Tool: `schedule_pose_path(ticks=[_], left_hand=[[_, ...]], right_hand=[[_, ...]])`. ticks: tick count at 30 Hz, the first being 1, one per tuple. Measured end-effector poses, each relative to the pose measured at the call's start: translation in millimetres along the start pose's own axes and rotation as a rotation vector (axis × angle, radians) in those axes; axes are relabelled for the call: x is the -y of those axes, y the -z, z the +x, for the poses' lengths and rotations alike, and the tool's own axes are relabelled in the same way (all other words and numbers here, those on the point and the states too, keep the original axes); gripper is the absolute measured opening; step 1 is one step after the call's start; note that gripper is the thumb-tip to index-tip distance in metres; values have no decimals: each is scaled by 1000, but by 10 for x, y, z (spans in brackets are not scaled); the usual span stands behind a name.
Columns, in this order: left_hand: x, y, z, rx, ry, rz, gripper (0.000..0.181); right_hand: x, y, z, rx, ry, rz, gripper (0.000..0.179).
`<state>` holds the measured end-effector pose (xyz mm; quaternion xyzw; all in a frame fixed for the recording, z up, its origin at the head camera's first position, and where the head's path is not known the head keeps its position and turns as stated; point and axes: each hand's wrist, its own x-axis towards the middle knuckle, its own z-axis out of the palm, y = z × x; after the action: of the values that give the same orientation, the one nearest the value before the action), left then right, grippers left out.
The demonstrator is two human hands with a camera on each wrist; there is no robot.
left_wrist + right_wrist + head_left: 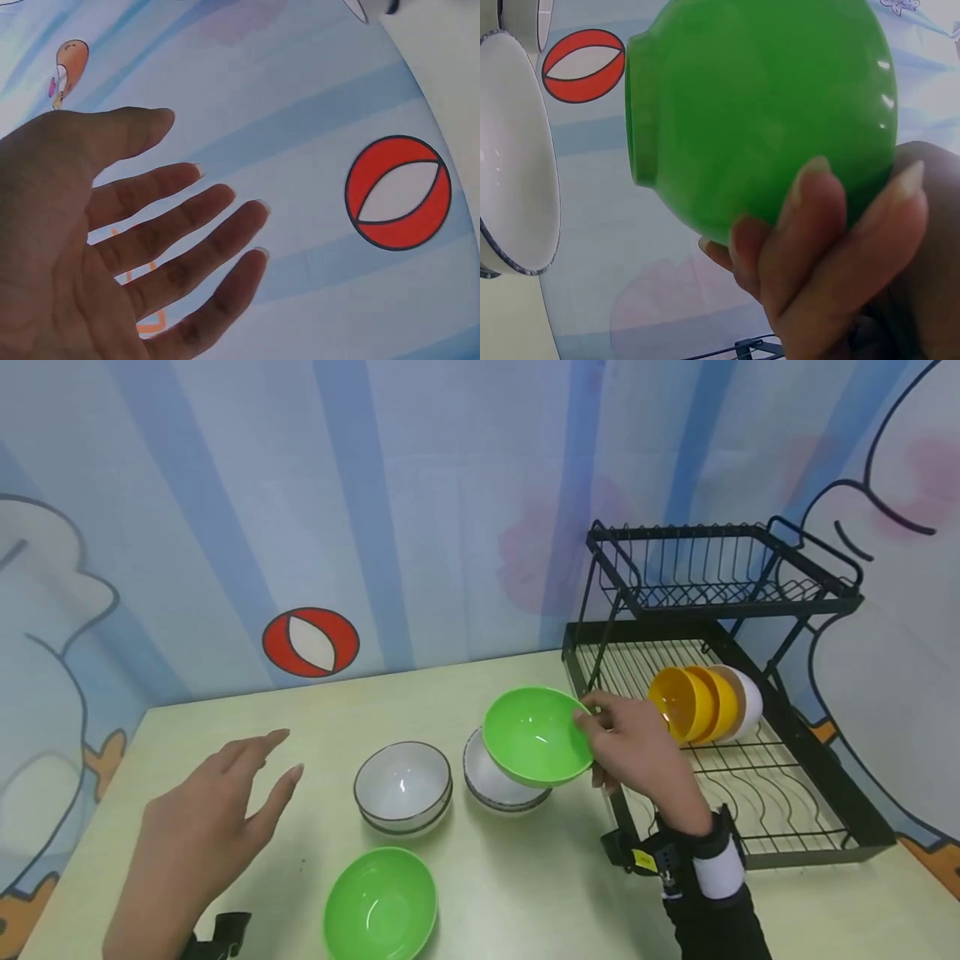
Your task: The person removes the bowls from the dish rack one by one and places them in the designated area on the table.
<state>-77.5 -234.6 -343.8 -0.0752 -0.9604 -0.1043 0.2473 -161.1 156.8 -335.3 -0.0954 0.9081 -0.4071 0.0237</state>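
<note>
My right hand (637, 743) pinches the right rim of a green bowl (536, 735), thumb inside and fingers beneath. The bowl is held up, overlapping a white bowl with a dark rim (480, 777) in the head view. In the right wrist view the green bowl's (780, 97) underside and foot fill the middle, with fingertips (810, 195) against its wall. My left hand (210, 818) hovers over the table's left side, holding nothing. Its fingers (187, 270) are spread and loosely bent in the left wrist view. Another green bowl (381, 906) sits at the front of the table.
White bowls with dark rims (402, 785) are stacked mid-table. A black two-tier dish rack (787, 860) stands at the right. On its lower tier, yellow bowls (678, 702) and a white bowl (744, 702) lean together on their sides. A printed cloth (450, 527) hangs behind the table.
</note>
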Motion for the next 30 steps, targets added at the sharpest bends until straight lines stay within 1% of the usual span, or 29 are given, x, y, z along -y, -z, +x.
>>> schedule_pose_path(ticks=[3,6,11,16,19,22,26,30], left_hand=[[-96,34,-5,-71,-38,-17,49],[-173,75,-5,-109,-66,-25,50],[-301,124,-19,-124,-100,-53,55],[-393,114,-30,-123,-137,-64,62],[-438,108,-39,-128,-165,-65,62],[-491,106,-43,-156,-225,-79,56],[-559,114,-25,-198,-323,-118,60],[-612,126,-6,-202,-401,-145,56]], right_hand=[[14,-29,-2,9,13,-4,30],[31,-50,-6,15,30,-4,27],[58,-86,-15,37,47,8,27],[93,-139,-23,79,38,22,30],[114,-185,-26,108,42,44,29],[137,-239,-35,132,50,65,28],[180,-332,-46,167,73,88,27],[237,-428,-55,202,109,93,27]])
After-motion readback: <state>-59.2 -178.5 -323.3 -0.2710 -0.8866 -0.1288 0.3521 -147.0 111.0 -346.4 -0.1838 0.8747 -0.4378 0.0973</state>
